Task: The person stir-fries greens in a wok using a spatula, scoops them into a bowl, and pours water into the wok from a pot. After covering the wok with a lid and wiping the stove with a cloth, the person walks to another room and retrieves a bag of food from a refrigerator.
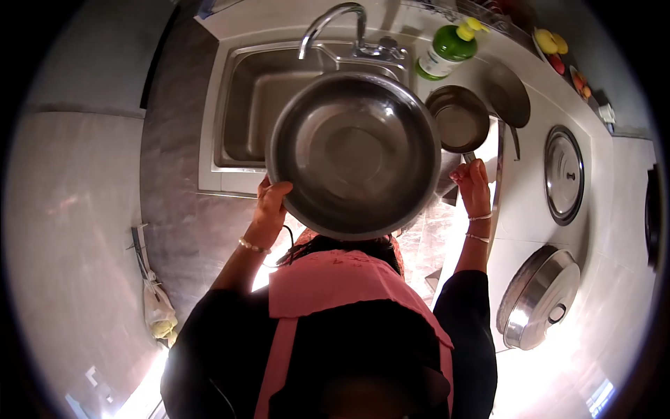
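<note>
A large round stainless steel bowl (352,150) is held up over the front edge of the sink (234,105), its inside facing me. My left hand (269,209) grips it at the lower left rim, the thumb over the edge and the other fingers mostly hidden beneath. To the right, my right hand (474,187) is closed at the short handle of a small dark pan (458,122). The pan's round inside faces up, beside the bowl's right rim. Part of the sink lies hidden behind the bowl.
A chrome faucet (359,28) arches over the sink. Beside it stands a green pump bottle (450,49). Another dark pan (508,96), a glass lid (564,174) and a domed metal lid (548,300) are along the right counter. Fruit (551,43) sits at the back right.
</note>
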